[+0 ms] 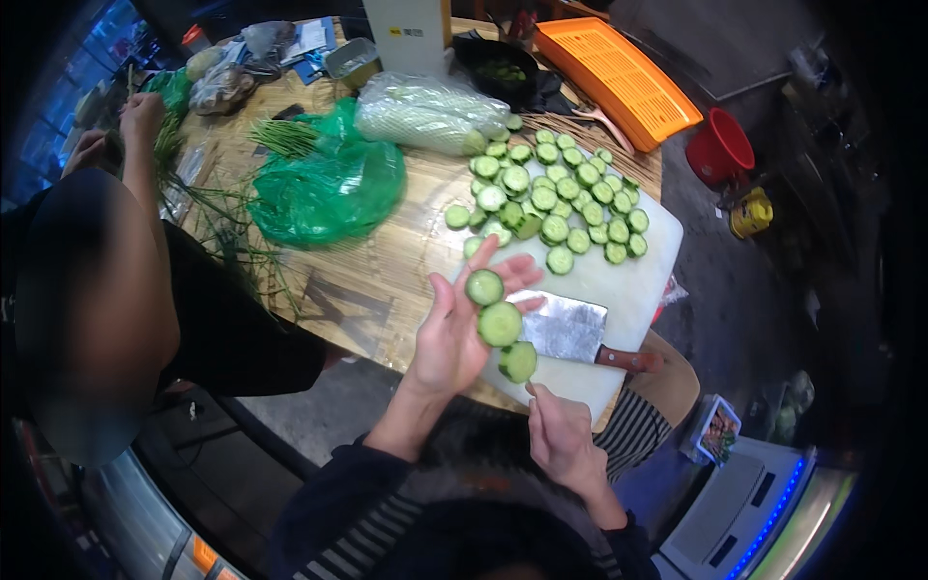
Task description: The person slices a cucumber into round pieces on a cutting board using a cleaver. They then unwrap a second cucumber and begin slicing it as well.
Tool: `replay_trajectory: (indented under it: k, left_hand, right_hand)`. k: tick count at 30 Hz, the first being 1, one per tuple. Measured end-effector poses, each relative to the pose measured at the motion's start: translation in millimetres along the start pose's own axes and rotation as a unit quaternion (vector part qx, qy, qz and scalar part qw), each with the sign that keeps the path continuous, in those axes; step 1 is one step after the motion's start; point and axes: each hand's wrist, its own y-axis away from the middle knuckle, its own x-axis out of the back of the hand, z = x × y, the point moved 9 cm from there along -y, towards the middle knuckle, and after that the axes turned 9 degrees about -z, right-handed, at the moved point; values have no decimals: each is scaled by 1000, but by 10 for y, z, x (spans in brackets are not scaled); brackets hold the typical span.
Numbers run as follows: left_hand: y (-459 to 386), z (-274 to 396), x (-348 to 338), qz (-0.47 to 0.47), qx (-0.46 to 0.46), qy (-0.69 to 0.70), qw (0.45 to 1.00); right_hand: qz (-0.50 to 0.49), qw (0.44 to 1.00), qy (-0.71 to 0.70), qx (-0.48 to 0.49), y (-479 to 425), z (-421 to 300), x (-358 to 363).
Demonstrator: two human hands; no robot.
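Observation:
My left hand (453, 330) is palm up with its fingers spread, and cucumber slices (499, 324) lie over its palm in a short row. My right hand (565, 435) is closed around the end of a thin skewer, just below the lowest slice; most of the skewer is hidden. Beneath my left fingertips, a cleaver (565, 326) with a wooden handle rests on the white cutting board (656, 235). Many more cucumber slices (554, 228) are spread over the board's far part, some reaching onto the wooden table (355, 290).
Behind the slices lie a plastic-wrapped bundle (431, 112), wooden skewers (573, 138), an orange plastic basket (623, 80) and a black bowl (500, 69). A green plastic bag (330, 185) is left of them. Another person's hands (141, 119) hold green stalks at the far left.

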Motion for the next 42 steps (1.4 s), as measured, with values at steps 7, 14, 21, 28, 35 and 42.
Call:
replay_trajectory:
  k: [7,14,21,28,35,42]
  left_hand:
    - [374,815,1140,203,-109,-253,940]
    - [408,1293,890,205,-178,-543,795]
    - [242,386,437,-15,-1,74,997]
    - [-1179,1219,552,-31,-106,-725,680]
    - [-2310,1097,1643,-57,16,-948,312]
    - [-1977,1244,1190,-68,-87,-917,384]
  right_hand:
    - [-84,994,65,-23,-1115,257,-443]
    - [-199,975,-7,-96,-1946,8,-919]
    - [79,967,133,200,-1572,-229,-446]
    - [48,964,254,-54,-1675,1343,679]
    - [0,981,185,-63,-2571,1408,639]
    - [6,999,27,-32,-2776,1336,728]
